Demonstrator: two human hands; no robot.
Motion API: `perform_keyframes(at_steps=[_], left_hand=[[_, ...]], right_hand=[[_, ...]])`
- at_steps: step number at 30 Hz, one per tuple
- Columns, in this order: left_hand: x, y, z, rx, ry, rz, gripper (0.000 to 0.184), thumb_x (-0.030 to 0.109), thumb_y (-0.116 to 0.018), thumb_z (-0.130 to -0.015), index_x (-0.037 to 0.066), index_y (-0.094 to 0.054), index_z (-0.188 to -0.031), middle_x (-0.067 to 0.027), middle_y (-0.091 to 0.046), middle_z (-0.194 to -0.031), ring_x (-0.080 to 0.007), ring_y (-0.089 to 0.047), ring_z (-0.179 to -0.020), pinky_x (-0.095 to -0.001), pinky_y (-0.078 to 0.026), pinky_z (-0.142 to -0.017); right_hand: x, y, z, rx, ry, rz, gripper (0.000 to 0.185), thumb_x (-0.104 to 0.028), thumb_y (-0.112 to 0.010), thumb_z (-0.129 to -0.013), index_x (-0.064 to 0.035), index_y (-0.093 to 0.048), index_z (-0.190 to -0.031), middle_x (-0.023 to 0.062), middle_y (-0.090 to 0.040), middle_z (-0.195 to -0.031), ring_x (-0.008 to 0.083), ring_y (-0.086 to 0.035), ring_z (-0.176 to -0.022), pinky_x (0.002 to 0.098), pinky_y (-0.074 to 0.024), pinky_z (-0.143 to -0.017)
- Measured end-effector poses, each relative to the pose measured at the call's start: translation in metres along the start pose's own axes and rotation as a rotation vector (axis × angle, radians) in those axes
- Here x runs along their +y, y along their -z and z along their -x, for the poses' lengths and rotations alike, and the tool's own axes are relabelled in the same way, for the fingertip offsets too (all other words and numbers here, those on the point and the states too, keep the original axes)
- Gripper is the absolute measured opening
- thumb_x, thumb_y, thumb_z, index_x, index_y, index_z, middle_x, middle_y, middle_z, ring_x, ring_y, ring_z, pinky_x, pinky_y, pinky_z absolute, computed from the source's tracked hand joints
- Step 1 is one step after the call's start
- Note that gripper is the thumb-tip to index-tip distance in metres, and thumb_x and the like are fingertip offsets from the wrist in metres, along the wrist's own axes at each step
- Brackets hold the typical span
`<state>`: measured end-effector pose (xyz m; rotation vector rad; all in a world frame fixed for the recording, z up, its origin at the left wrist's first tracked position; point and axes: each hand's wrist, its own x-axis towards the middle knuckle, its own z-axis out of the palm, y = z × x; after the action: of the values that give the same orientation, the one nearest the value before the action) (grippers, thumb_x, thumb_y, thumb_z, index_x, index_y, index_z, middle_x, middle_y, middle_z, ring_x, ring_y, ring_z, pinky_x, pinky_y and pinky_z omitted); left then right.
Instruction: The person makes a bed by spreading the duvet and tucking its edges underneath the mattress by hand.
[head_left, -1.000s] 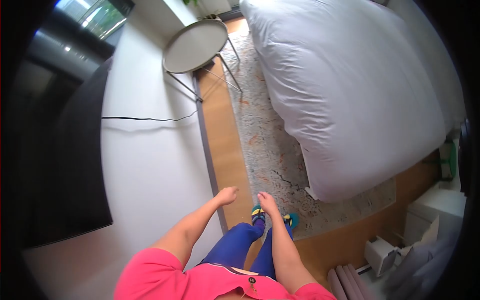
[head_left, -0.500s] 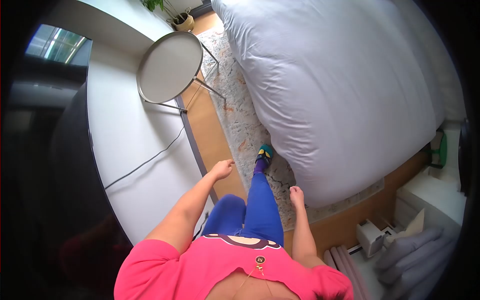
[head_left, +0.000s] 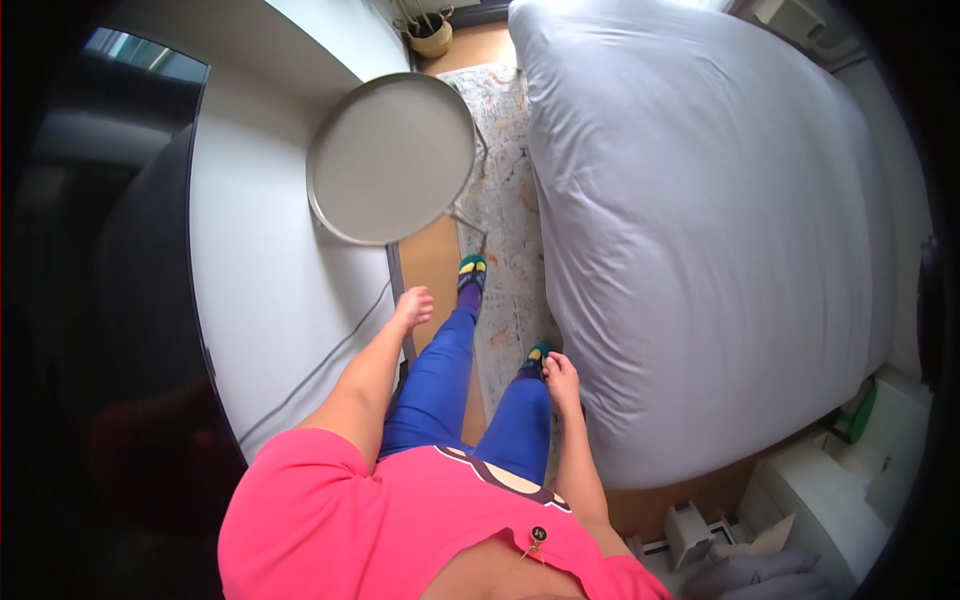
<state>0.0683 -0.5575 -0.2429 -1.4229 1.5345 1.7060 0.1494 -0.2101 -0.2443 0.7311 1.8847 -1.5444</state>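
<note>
My left hand (head_left: 414, 309) hangs in front of my left thigh, near the white wall unit. Its fingers are curled in loosely, and nothing shows in them. Low beside the bed (head_left: 700, 240), my right hand (head_left: 561, 380) is held with its fingers loosely bent and apart, empty. It overlaps the view of my right foot (head_left: 538, 355). Further forward, my left foot (head_left: 472, 275) is close to the round grey tray table (head_left: 392, 158). Neither hand touches the table, and I cannot tell whether the right one brushes the bed cover.
A patterned rug (head_left: 505, 190) runs between bed and wall. A potted plant in a basket (head_left: 431, 36) stands at the far end. On the left is a large dark screen (head_left: 110, 290); a cable (head_left: 318, 375) trails beside it. White furniture (head_left: 815, 490) stands at lower right.
I have stepped forward, and the tray table appears larger. My left foot now shows ahead of the right. My left hand has moved left and up in view; my right hand has shifted slightly left.
</note>
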Motion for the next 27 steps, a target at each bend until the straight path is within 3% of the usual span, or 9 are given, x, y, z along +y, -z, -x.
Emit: perform_keyframes(at_steps=[2, 5, 7, 13, 18, 20, 22, 25, 27], left_hand=[[0.049, 0.011, -0.036, 0.194, -0.078, 0.892, 0.058, 0.025, -0.048, -0.084, 0.007, -0.03, -0.136, -0.0158, -0.037, -0.137, -0.0331, -0.038, -0.123, -0.0459, -0.033, -0.1], [0.111, 0.027, -0.068, -0.029, -0.253, 1.133, 0.066, 0.03, -0.045, -0.085, 0.004, -0.015, -0.138, -0.0177, -0.02, -0.144, -0.0346, -0.026, -0.129, -0.048, -0.024, -0.105], [0.116, 0.024, -0.11, 0.377, -0.067, 0.845, 0.066, 0.028, -0.043, -0.086, 0.002, -0.01, -0.137, -0.0207, -0.022, -0.142, -0.035, -0.028, -0.128, -0.0475, -0.024, -0.105], [0.097, 0.009, -0.127, 0.616, -0.201, 0.626, 0.06, 0.025, -0.042, -0.089, 0.002, -0.008, -0.132, -0.0223, -0.029, -0.133, -0.0309, -0.037, -0.122, -0.0456, -0.032, -0.1], [0.062, 0.0, -0.096, 0.228, -0.743, 0.744, 0.055, 0.035, -0.042, -0.091, 0.006, -0.021, -0.132, -0.0141, -0.037, -0.13, -0.0268, -0.046, -0.114, -0.0399, -0.04, -0.092], [0.025, 0.009, -0.129, 0.148, -0.855, 0.502, 0.047, 0.035, -0.043, -0.091, 0.007, -0.034, -0.128, -0.0109, -0.046, -0.122, -0.0245, -0.05, -0.108, -0.0367, -0.042, -0.088], [-0.028, 0.041, -0.212, 0.156, -0.799, 0.133, 0.038, 0.032, -0.045, -0.091, 0.006, -0.049, -0.119, -0.0088, -0.056, -0.111, -0.0215, -0.054, -0.101, -0.0329, -0.044, -0.084], [-0.039, 0.051, -0.297, 0.347, -0.833, -0.507, 0.022, 0.019, -0.051, -0.089, 0.001, -0.062, -0.097, -0.0066, -0.063, -0.082, -0.015, -0.058, -0.076, -0.027, -0.045, -0.072], [-0.044, 0.051, -0.349, 0.224, -0.883, -0.297, 0.019, 0.013, -0.052, -0.088, 0.0, -0.062, -0.098, -0.0039, -0.062, -0.081, -0.009, -0.054, -0.073, -0.023, -0.043, -0.067]], right_hand=[[-0.019, -0.011, -0.04, 0.075, 0.052, 0.082, 0.029, -0.02, -0.052, -0.088, -0.0006, -0.058, -0.109, 0.0044, -0.062, -0.085, 0.0091, -0.056, -0.071, 0.0247, -0.0455, -0.062], [-0.047, -0.037, -0.102, 0.171, 0.176, 0.265, 0.03, -0.021, -0.053, -0.088, 0.0005, -0.058, -0.108, 0.0079, -0.063, -0.087, 0.0138, -0.059, -0.074, 0.0278, -0.0469, -0.067], [-0.118, -0.065, -0.122, 0.111, 0.248, 0.288, 0.035, -0.026, -0.052, -0.086, -0.0005, -0.057, -0.109, 0.0189, -0.062, -0.104, 0.0308, -0.059, -0.099, 0.036, -0.0445, -0.085], [-0.225, -0.175, -0.198, -0.132, 0.379, 0.173, 0.066, -0.04, -0.053, -0.085, 0.0014, -0.035, -0.132, 0.027, -0.055, -0.113, 0.0336, -0.055, -0.107, 0.0358, -0.0427, -0.089], [-0.201, -0.239, -0.243, -0.183, 0.6, 0.184, 0.074, -0.047, -0.05, -0.085, 0.0009, -0.022, -0.135, 0.0308, -0.054, -0.109, 0.0395, -0.056, -0.103, 0.039, -0.0431, -0.087], [-0.217, -0.228, -0.228, -0.287, 0.473, 0.089, 0.066, -0.046, -0.048, -0.087, 0.0018, -0.033, -0.13, 0.0284, -0.055, -0.111, 0.0371, -0.056, -0.103, 0.0386, -0.0433, -0.088], [-0.188, -0.196, -0.259, -0.32, 0.72, -0.061, 0.058, -0.046, -0.047, -0.089, 0.003, -0.048, -0.12, 0.0251, -0.056, -0.112, 0.0346, -0.057, -0.103, 0.0372, -0.0436, -0.088], [-0.19, -0.134, -0.268, 0.161, 1.229, 0.428, 0.038, -0.027, -0.06, -0.085, 0.0039, -0.058, -0.106, 0.0205, -0.06, -0.107, 0.0337, -0.058, -0.099, 0.0362, -0.0454, -0.085], [-0.188, -0.089, -0.27, 0.42, 1.468, 0.622, 0.031, -0.025, -0.06, -0.087, -0.0039, -0.06, -0.11, 0.0138, -0.064, -0.104, 0.0234, -0.06, -0.094, 0.0308, -0.0462, -0.08]])
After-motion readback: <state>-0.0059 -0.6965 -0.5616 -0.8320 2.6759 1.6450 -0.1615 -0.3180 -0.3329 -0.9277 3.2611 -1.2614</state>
